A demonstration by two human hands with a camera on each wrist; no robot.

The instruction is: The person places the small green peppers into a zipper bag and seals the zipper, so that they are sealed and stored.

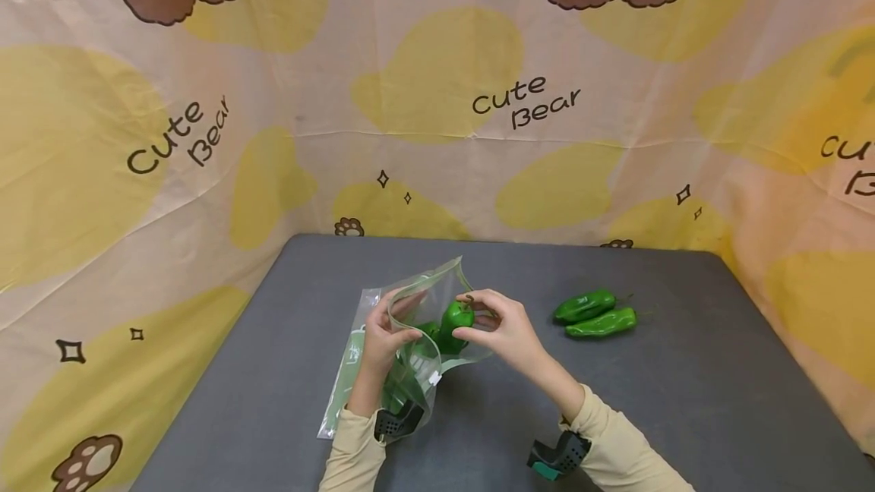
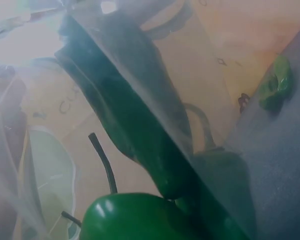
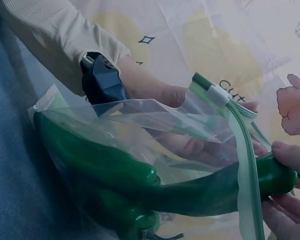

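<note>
My left hand [image 1: 380, 336] grips the rim of a clear zip bag [image 1: 447, 279] with a green seal and holds its mouth apart. With thumb and fingers, my right hand [image 1: 509, 329] pinches a green chili pepper [image 1: 456, 317] by its stem end. In the right wrist view, most of that pepper [image 3: 205, 192] is inside the bag, with its held end outside the seal. Other green peppers [image 3: 97, 157] lie in the bag's lower part, seen through the plastic. The left wrist view shows peppers [image 2: 135, 105] hazily through the film.
Two green chili peppers [image 1: 601, 323] lie side by side on the grey table [image 1: 683, 401], right of my right hand. A flat clear packet with green print [image 1: 342, 378] lies left of the bag. A patterned cloth [image 1: 437, 112] hangs behind the table.
</note>
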